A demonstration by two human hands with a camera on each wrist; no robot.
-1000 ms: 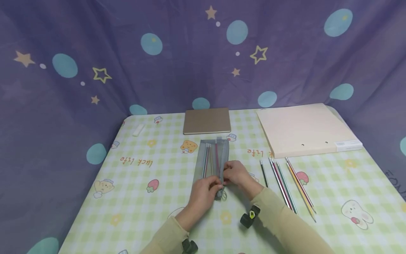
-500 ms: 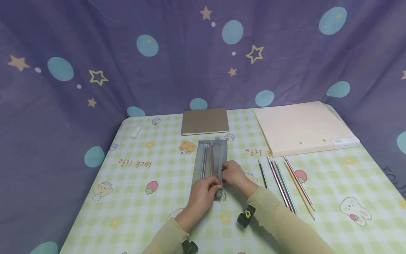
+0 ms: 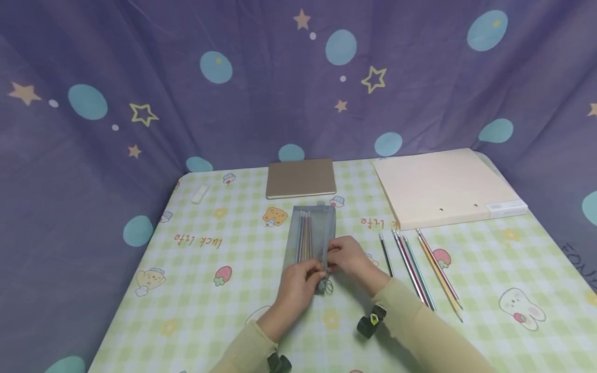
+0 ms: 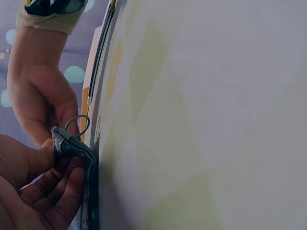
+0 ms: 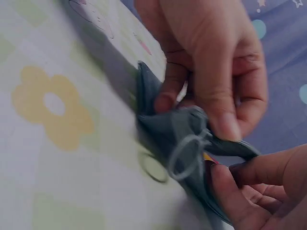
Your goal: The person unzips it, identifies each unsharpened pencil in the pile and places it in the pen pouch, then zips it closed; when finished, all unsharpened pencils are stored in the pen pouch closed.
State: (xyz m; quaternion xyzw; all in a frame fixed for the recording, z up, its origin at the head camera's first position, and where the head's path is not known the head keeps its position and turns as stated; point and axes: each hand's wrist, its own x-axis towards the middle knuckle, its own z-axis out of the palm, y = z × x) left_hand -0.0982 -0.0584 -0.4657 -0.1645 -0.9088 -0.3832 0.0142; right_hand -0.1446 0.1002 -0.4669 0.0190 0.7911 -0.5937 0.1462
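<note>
A grey see-through mesh pencil case lies lengthwise on the table, with several pencils gathered along its left side. My left hand pinches the case's near end between thumb and fingers; a cord loop hangs from that corner. At the case's right edge, my right hand grips the rim with thumb and forefinger. In the right wrist view the case's mouth gapes between both hands, and a bit of yellow and red shows inside. The lower ends of the pencils are hidden behind my left hand.
Right of the case lie several loose pencils. A large cream folder covers the back right, a brown notebook sits at the back, and a white eraser is at the back left. A purple curtain hangs behind.
Inside the case, a red pencil has shifted left from the right side to join the others. My right hand has barely moved, and my left keeps its grip on the near end.
</note>
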